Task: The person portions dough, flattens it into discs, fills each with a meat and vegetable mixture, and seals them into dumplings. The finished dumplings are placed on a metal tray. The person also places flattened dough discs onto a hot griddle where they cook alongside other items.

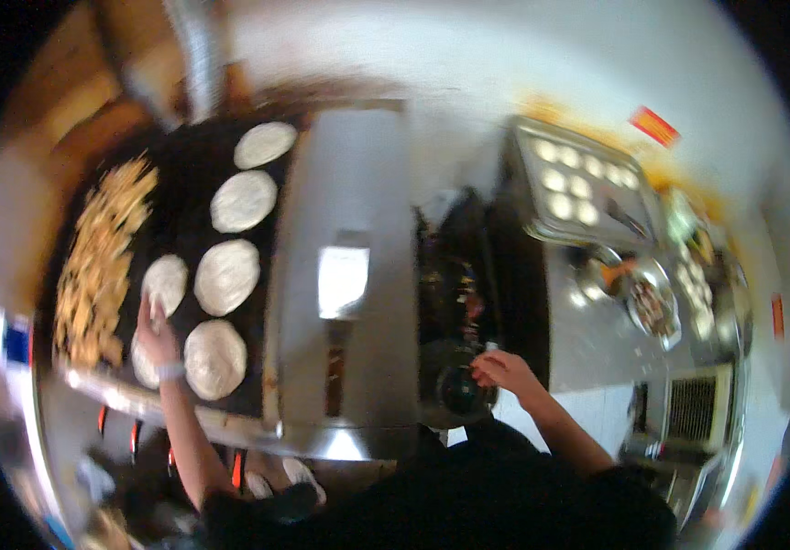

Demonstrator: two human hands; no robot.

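Note:
My left hand (pixel 158 344) reaches over a dark flat-top griddle (pixel 175 165), its fingertips at the lower edge of a round flat dough (pixel 165 283). Part of another dough round (pixel 144 361) shows beneath that hand. More pale rounds lie in a column to the right, among them one near the front (pixel 215 359). A long heap of browned sliced food (pixel 96 268) covers the griddle's left side. My right hand (pixel 500 371) is held with curled fingers above a dark area right of the steel counter; blur hides whether it holds anything.
A metal spatula or scraper (pixel 344 282) lies on the steel counter (pixel 381 371) beside the griddle. On the right, a metal tray (pixel 529 223) holds several dough balls, and a bowl of sliced food (pixel 653 306) stands on another worktop (pixel 587 357). Red knobs (pixel 237 469) line the griddle's front.

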